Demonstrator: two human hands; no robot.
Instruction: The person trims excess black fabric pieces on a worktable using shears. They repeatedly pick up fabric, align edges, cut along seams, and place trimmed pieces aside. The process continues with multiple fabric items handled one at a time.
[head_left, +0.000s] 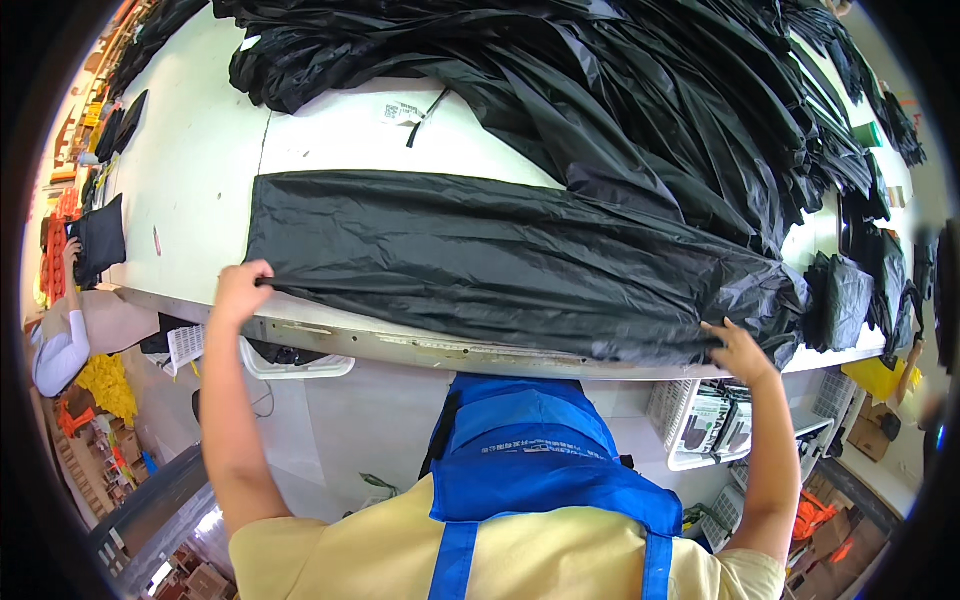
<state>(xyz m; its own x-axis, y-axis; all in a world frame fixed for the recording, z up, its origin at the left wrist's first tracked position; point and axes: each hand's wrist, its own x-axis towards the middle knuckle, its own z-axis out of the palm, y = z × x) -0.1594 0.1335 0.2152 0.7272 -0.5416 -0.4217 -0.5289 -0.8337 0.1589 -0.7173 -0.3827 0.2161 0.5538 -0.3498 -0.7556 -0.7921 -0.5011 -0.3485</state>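
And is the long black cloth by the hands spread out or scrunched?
Mostly spread: the black cloth lies in a long strip, fairly flat at its left end, but wrinkled and bunched at its right.

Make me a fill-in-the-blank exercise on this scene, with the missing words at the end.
1. The left hand pinches the long black fabric piece near the end on the picture's ____ side.
2. The apron worn over the pale yellow shirt is ____ in colour.
3. The white tag lies on the table ____ the fabric piece and the big black heap.
4. The hand nearer the white basket of packages is the ____ one.

Missing words: left; blue; between; right.
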